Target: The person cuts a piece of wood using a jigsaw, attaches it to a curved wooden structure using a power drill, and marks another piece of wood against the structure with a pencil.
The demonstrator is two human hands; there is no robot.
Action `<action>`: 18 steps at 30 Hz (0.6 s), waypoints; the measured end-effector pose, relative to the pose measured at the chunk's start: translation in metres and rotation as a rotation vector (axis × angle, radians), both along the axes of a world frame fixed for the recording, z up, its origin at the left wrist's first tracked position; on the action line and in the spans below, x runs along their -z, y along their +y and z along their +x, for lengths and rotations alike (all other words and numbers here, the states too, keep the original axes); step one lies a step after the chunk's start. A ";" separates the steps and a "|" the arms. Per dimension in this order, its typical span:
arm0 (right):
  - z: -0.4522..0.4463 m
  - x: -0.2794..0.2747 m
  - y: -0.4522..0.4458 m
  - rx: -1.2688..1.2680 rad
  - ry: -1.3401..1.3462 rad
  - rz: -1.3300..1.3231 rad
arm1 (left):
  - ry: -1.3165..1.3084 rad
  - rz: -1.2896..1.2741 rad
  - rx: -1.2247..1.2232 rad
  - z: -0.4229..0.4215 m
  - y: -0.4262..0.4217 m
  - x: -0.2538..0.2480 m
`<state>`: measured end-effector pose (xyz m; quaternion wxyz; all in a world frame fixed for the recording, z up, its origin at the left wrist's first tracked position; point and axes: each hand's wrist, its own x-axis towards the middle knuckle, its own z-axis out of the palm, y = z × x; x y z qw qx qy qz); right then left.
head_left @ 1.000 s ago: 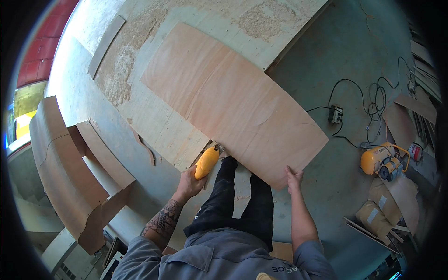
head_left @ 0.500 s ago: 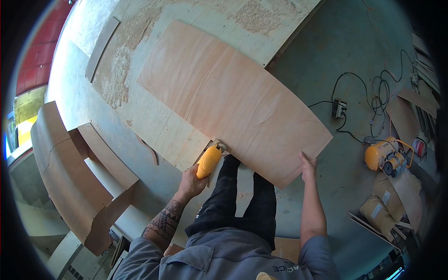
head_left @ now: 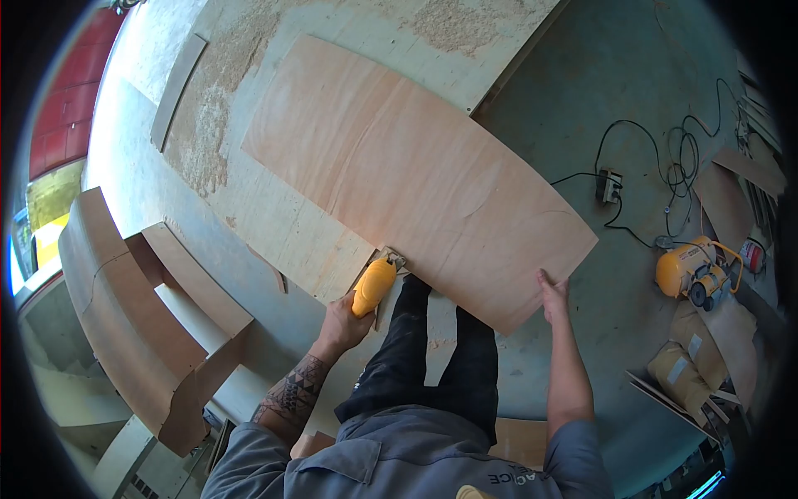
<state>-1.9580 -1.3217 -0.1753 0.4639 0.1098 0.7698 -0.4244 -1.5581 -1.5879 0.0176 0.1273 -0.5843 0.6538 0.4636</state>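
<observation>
My left hand (head_left: 345, 326) is wrapped round the yellow body of a jigsaw (head_left: 374, 287). The front of the saw and its metal foot meet the near edge of a large plywood sheet (head_left: 399, 166); the blade itself is hidden. My right hand (head_left: 554, 293) grips the sheet's right end, with the thumb on top and the fingers out of sight beneath. Faint curved lines mark the sheet near that hand. Most of the sheet lies on a pale workbench (head_left: 291, 237), while its right part juts out past the bench edge.
Sawdust (head_left: 208, 150) and a curved offcut (head_left: 178, 93) lie on the bench. Curved wooden pieces (head_left: 137, 308) stand at left. On the floor at right are a power socket (head_left: 609, 186), looped black cable (head_left: 683, 170), a yellow air compressor (head_left: 686, 268) and brown packages (head_left: 677, 370).
The view has shifted slightly, with floor items at right appearing a little further right and lower. The jigsaw and both hands keep nearly the same places on the sheet.
</observation>
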 end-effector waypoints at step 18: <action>-0.001 -0.019 -0.011 -0.092 0.005 0.089 | -0.037 -0.002 0.011 -0.017 -0.006 -0.004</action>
